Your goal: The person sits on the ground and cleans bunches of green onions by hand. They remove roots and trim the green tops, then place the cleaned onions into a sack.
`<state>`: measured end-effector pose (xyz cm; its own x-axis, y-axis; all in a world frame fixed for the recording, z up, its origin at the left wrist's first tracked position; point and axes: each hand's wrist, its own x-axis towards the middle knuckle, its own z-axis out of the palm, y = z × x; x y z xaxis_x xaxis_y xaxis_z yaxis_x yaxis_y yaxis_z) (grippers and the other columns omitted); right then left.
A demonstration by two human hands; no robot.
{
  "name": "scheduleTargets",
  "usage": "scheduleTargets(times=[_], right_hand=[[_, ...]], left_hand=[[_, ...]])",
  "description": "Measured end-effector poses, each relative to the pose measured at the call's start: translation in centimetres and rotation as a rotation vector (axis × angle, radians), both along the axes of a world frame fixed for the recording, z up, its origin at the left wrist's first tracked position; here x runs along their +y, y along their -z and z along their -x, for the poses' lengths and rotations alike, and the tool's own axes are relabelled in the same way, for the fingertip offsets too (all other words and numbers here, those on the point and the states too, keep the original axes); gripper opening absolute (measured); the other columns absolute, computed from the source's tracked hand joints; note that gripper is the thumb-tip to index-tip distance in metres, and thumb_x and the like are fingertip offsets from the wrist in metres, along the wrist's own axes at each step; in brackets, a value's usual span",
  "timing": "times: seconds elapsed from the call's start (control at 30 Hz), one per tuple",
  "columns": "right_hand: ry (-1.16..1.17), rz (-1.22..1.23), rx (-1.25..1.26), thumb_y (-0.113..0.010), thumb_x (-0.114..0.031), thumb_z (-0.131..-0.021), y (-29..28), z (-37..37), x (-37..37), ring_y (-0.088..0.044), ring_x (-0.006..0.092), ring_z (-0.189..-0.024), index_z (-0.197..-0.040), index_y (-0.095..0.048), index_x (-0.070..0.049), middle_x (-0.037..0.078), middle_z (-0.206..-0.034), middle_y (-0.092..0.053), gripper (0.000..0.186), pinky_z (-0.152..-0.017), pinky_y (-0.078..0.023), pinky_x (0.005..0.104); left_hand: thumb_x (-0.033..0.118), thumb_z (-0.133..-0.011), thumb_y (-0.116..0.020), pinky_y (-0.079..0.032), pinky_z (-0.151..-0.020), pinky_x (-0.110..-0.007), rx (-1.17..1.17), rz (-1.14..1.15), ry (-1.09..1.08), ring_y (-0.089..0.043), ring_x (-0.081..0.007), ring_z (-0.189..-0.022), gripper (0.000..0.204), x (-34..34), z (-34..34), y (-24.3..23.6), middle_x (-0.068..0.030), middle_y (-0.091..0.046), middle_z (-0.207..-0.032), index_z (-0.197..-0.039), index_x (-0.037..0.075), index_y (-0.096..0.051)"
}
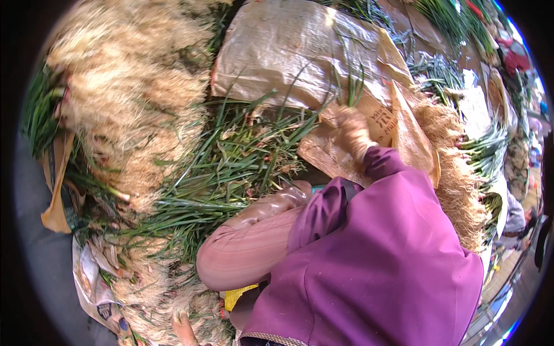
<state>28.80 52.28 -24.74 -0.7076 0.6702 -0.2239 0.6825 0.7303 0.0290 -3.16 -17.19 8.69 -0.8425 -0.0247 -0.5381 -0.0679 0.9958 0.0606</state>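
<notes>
My right hand (352, 128), smeared by motion, reaches out of a purple sleeve over brown printed paper (375, 118). Its fingers look closed on a few spring onions (353, 89), whose long green leaves stick up beyond it. Just left of the hand lies a loose heap of spring onions (231, 155), the leaves tangled with pale, dry scraps. I do not make out my left hand. At the lower edge a finger-like, skin-coloured shape (183, 330) shows, but I cannot tell what it is.
A large pile of spring onions with beige roots (138, 86) fills the left; another root bank (456, 161) runs along the right. Behind my hand spreads a pale plastic-like sheet (288, 46). My bent leg (242, 254) lies beside the heap. More green bunches (441, 17) lie at the top right.
</notes>
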Motion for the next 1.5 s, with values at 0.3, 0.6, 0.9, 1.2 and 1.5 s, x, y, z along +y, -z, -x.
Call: scheduleTargets(times=[0.3,0.6,0.9,1.2,1.5], right_hand=[[0.662,-0.011,-0.161,-0.06,-0.023,-0.085,-4.1,-19.1,9.1,-0.063,0.0326,-0.078,-0.108,-0.062,-0.007,0.014,-0.083,-0.064,0.029,-0.071,-0.051,0.0382],[0.336,-0.122,0.461,-0.056,-0.019,-0.088,-15.5,-13.4,9.8,-0.062,0.027,-0.075,-0.11,-0.061,-0.007,0.007,-0.078,-0.062,0.026,-0.071,-0.05,0.034],[-0.283,0.513,0.892,-0.067,-0.015,-0.089,-46.7,6.4,-0.7,-0.06,0.013,-0.099,-0.124,-0.054,0.001,0.006,-0.111,-0.065,0.041,-0.087,-0.048,0.0247],[-1.171,0.898,1.176,-0.063,-0.01,-0.086,-57.8,22.9,-22.6,-0.059,0.0243,-0.103,-0.119,-0.056,-0.001,0.011,-0.112,-0.063,0.035,-0.09,-0.047,0.0334],[-1.632,0.93,0.918,-0.063,-0.017,-0.084,-51.1,33.5,-55.3,-0.06,0.0321,-0.087,-0.104,-0.063,-0.003,0.015,-0.101,-0.065,0.024,-0.078,-0.049,0.0373]], left_hand=[[0.015,-0.096,-0.054,-0.051,-0.086,-0.028,-0.065,-0.43,-0.131,-0.057,-0.0176,-0.099,0.038,3.7,1.2,1.1,-0.0135,-0.057,-0.119,-0.127,-0.007,-0.048],[0.021,-0.094,-0.058,-0.045,-0.09,-0.03,-0.05,-0.447,0.104,-0.059,-0.0177,-0.099,0.036,14.9,1.1,-3.3,-0.0109,-0.062,-0.111,-0.123,-0.001,-0.055],[0.02,-0.08,-0.071,-0.037,-0.105,-0.037,0.336,-0.931,0.722,-0.047,-0.0274,-0.124,0.072,29.8,0.3,-6.4,-0.016,-0.043,-0.14,-0.14,0.0,-0.036],[0.047,-0.08,-0.071,-0.039,-0.103,-0.04,1.051,-1.301,0.222,-0.047,-0.0327,-0.122,0.093,18.0,5.1,-13.9,-0.0244,-0.045,-0.135,-0.145,0.001,-0.023],[0.042,-0.093,-0.051,-0.052,-0.081,-0.037,1.462,-1.363,-0.922,-0.061,-0.0273,-0.098,0.056,-18.2,-24.7,-3.1,-0.016,-0.059,-0.117,-0.129,-0.001,-0.048]])
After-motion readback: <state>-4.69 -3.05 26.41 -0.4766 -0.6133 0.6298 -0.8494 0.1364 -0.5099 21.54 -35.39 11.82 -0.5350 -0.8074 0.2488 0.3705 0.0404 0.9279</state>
